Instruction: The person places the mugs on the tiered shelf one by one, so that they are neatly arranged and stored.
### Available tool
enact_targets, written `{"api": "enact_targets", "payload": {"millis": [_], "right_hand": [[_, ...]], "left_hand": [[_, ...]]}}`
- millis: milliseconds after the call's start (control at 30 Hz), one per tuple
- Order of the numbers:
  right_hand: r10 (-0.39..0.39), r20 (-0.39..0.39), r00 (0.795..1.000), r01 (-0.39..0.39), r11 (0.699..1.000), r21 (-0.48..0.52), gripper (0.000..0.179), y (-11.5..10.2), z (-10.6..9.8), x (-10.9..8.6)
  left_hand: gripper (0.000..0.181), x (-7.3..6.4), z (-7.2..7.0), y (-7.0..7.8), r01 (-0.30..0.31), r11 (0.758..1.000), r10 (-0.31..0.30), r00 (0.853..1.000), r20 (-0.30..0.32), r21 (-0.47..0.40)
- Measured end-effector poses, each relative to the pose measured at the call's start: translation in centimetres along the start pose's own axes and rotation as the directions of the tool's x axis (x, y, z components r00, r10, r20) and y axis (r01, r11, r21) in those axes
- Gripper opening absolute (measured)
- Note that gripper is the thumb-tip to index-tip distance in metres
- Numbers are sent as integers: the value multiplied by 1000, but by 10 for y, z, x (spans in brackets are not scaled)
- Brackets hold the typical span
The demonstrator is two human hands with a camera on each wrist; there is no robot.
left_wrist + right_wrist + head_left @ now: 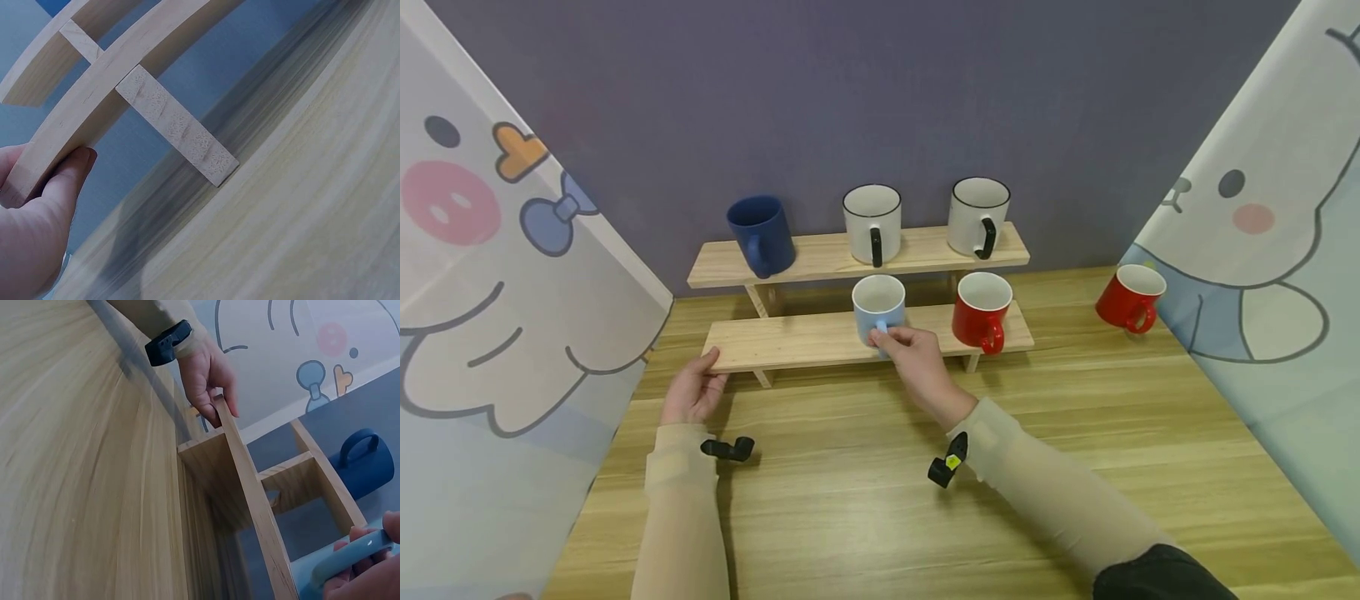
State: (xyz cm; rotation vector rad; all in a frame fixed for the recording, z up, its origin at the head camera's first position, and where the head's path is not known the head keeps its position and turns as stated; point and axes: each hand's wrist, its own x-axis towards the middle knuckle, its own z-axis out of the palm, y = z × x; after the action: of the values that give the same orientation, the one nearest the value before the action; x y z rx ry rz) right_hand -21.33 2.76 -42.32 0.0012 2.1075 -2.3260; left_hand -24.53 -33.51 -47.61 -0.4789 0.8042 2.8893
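A light blue mug [872,321] stands upright at the middle of the lower board of a two-tier wooden shelf [782,340]. My right hand [922,368] pinches its handle [350,556], which faces the front. At the shelf's left end, my left hand [691,393] grips the corner of the lower board, as the left wrist view shows with the board end [47,144] between thumb and fingers. Right of the light blue mug, a red mug [977,321] sits on the same board, its handle forward.
On the upper board are a dark blue mug [767,237] at left and two white mugs with black handles, one central [868,229] and one at right [972,221]. Another red mug [1123,302] stands on the wooden table [820,492] at right. Cartoon-printed panels [1247,275] flank both sides.
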Motion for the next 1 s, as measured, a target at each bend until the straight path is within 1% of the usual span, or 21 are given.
{"api": "enact_targets", "payload": {"millis": [200,333,600,733,867,1000], "right_hand": [[13,-32,999,-16,997,-79,28,0,-4,1],[6,-31,1000,-9,996,-91,29,1,-6,0],[9,39,999,-6,998,-59,28,-4,-18,-8],[-1,56,998,7,994,-111,27,-6,-26,-11],[8,77,997,7,981,-194,27,-9,-36,-16],[4,105,994,20,974,-224,31,-14,-48,-22]], "left_hand": [[74,-1,-1,0,-3,1000,3,1000,9,-11],[75,-1,-1,0,0,1000,0,1000,7,-18],[75,-1,0,0,-2,1000,2,1000,-6,-12],[75,-1,1,0,-4,1000,4,1000,-5,-21],[75,-2,2,-1,-6,1000,6,1000,3,-24],[75,-1,0,-1,-6,1000,6,1000,1,-26]]}}
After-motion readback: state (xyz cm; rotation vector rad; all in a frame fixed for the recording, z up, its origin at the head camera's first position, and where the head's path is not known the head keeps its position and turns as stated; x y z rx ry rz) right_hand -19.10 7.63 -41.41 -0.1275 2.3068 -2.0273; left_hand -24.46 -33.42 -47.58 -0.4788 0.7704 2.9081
